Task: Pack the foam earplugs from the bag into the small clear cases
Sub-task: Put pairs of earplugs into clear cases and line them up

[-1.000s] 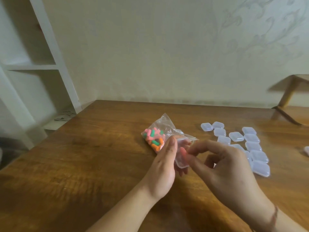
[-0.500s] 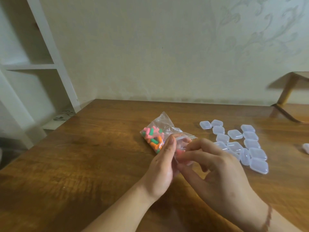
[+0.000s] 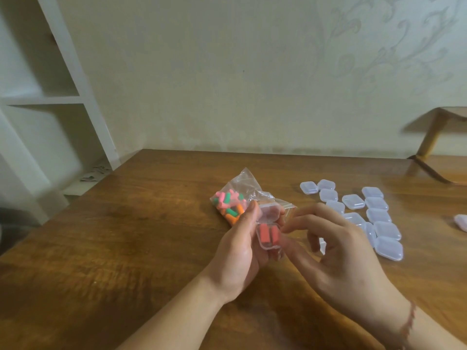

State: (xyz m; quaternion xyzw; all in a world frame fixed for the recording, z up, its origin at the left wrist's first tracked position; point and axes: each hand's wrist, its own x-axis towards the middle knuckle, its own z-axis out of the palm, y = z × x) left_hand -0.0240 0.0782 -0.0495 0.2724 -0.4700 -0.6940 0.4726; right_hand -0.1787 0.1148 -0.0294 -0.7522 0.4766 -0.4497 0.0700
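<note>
My left hand (image 3: 240,251) grips the small clear hinged plastic case (image 3: 268,227), lid open, two red foam earplugs (image 3: 268,233) inside; my right hand (image 3: 336,253), fingers curled, touches its right edge.

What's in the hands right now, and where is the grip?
The left hand holds an open clear case by its base, two red earplugs inside. The right hand has fingertips at the case's right edge; whether it grips cannot be told.
</note>
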